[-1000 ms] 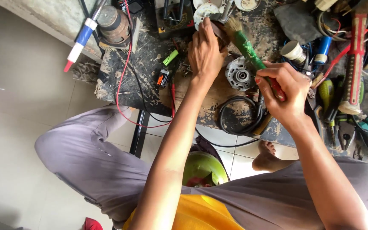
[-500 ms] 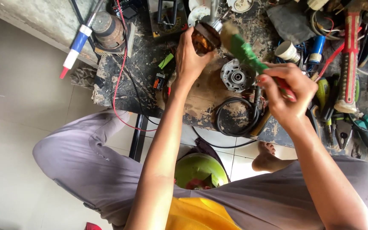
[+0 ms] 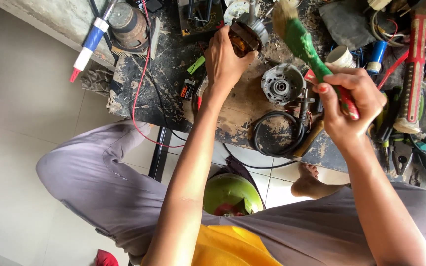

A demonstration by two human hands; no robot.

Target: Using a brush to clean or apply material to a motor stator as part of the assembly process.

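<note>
My left hand (image 3: 225, 61) grips a small electric motor (image 3: 245, 37) with copper windings, held on the worn workbench (image 3: 242, 106). My right hand (image 3: 348, 106) is closed around the green handle of a paintbrush (image 3: 304, 44). The brush's pale bristles point up and to the left, close to the motor. A round grey metal motor housing (image 3: 282, 84) lies on the bench between my two hands.
A coiled black cable (image 3: 277, 134) lies near the bench's front edge. A red-handled tool (image 3: 412, 74), pliers (image 3: 401, 153) and wires crowd the right side. A blue and white tube (image 3: 88, 43) and rusty can (image 3: 126, 23) sit at the left. A green cylinder (image 3: 230, 193) stands below.
The brush has swung upward, its bristles now nearer the motor. My left hand has stayed on the motor. The view has shifted slightly.
</note>
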